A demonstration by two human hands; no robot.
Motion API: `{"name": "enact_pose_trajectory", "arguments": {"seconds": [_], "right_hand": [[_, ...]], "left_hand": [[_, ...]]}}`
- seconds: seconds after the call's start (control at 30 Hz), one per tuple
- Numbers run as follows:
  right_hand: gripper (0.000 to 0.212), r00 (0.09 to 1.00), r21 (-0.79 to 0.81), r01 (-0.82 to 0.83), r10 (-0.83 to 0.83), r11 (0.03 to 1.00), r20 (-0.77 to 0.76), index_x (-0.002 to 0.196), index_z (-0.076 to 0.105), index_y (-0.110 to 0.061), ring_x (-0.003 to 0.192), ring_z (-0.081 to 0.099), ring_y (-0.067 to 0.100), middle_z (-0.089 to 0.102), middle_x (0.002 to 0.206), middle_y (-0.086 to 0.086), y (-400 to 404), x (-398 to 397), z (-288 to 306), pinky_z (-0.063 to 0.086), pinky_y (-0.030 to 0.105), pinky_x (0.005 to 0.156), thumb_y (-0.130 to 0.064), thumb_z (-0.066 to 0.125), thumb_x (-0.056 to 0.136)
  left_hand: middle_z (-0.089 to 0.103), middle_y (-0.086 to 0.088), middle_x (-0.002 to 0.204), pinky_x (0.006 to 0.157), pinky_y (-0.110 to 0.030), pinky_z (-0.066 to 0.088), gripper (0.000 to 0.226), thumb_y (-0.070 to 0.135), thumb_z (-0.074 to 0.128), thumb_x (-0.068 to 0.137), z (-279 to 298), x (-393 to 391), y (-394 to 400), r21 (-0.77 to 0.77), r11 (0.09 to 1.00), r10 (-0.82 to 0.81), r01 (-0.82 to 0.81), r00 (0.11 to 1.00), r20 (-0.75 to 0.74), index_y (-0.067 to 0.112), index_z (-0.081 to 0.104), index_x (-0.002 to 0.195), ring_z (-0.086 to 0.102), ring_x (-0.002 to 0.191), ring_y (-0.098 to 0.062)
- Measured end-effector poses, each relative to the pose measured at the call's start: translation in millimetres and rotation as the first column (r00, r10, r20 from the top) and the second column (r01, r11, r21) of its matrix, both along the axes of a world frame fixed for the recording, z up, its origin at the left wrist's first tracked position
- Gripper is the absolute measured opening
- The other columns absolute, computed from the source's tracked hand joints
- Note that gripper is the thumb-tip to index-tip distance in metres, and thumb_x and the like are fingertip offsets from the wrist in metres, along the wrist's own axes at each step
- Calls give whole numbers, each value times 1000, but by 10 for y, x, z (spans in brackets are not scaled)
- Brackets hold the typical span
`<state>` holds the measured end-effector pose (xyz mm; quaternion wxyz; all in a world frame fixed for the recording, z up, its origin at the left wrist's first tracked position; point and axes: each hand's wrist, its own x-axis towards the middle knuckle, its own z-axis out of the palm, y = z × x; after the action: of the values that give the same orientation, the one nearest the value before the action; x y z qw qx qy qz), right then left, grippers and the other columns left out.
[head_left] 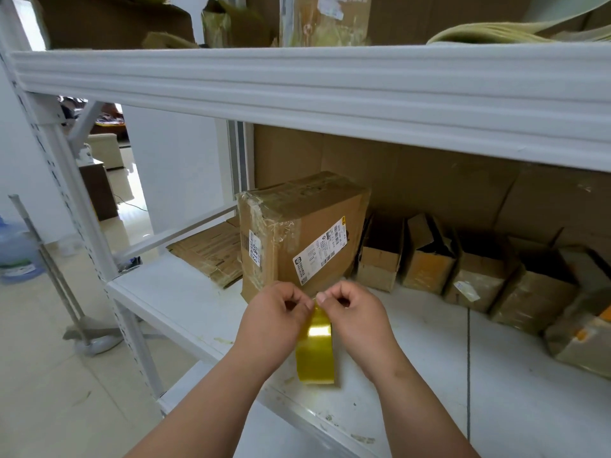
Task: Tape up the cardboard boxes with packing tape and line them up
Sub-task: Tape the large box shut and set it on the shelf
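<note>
Hands: left hand point(277, 317) and right hand point(355, 314) are held together at near centre, fingers curled, both pinching the top edge of the tape roll point(315, 353).
Tape roll: yellow-tinted, seen hanging between the hands above the shelf board point(185, 292).
Taped box point(302, 233): stood on the board just beyond the hands, wrapped in tape, two printed labels shown.
Small boxes point(479, 276): lined along the right, receding toward the far cardboard backing, several with flaps open.
Flattened cardboard point(211, 251): laid left of the taped box.
Surface: white board, scuffed and marked with tape scraps.
Room: white metal rack point(297, 84), pale tiled floor point(49, 375), a water jug point(16, 256) at far left.
</note>
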<state>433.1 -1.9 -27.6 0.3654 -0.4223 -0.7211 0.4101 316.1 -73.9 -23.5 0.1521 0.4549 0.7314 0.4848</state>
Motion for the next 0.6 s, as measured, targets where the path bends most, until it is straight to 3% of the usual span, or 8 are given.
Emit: {"name": "enact_pose_trajectory", "arguments": {"seconds": [0.13,0.2,0.27,0.33,0.4,0.47,0.53,0.6], "right_hand": [[11,997,98,73,-75,993,21,90,64,-34,79,59,-1,60,104,-13,-95,-38,19,50,23,77,-30,73,87],[45,996,45,90,-91,995,14,124,52,-41,89,59,4,52,115,-12,-131,-37,61,50,25,79,-38,74,85],[67,997,-62,72,-72,996,4,141,36,-47,93,58,9,52,111,-8,-157,-34,122,46,24,75,-44,72,84],[61,1000,-127,-8,9,992,7,140,36,-50,93,60,11,56,99,-9,-208,-62,171,45,24,75,-45,68,87],[54,999,-167,-41,42,985,-2,139,40,-51,105,59,13,59,112,-8,-239,-120,202,46,29,86,-39,64,92],[52,1000,-189,-20,16,982,-25,135,42,-52,98,59,13,59,122,-4,-200,-168,228,47,28,80,-25,60,95],[54,1000,-194,9,-14,981,-22,129,44,-53,71,56,11,60,115,-6,-173,-190,287,43,24,62,-12,53,94],[53,999,-169,52,-49,984,25,121,43,-53,62,52,15,57,109,-9,-142,-205,328,41,26,57,-8,45,94]], "left_hand": [[59,9,92,60,-7,37,18,18,67,91,77,-24,26,58,998,6,-6,1000,3,25,65,74,55,77,6],[56,11,93,62,-10,37,19,19,67,92,104,-46,30,71,997,25,-27,999,24,25,65,74,54,78,4],[57,6,94,65,-18,39,18,21,68,91,109,-87,35,102,993,44,-53,995,92,24,67,74,54,78,0],[60,2,92,65,-25,42,20,19,68,91,112,-126,47,146,988,10,-44,975,224,22,69,71,57,72,-11],[65,0,77,66,-32,44,23,14,67,92,124,-158,60,158,987,-74,24,947,313,22,71,70,57,64,-16],[68,-1,72,67,-34,49,26,13,65,93,156,-181,48,163,983,-137,88,937,320,27,75,74,59,63,-16],[66,1,84,73,-33,56,29,16,63,95,198,-260,34,207,976,-116,62,959,260,41,76,92,63,74,-14],[58,10,94,85,-20,49,34,21,62,95,269,-418,16,259,965,23,-41,997,71,39,66,123,59,86,-5]]}}
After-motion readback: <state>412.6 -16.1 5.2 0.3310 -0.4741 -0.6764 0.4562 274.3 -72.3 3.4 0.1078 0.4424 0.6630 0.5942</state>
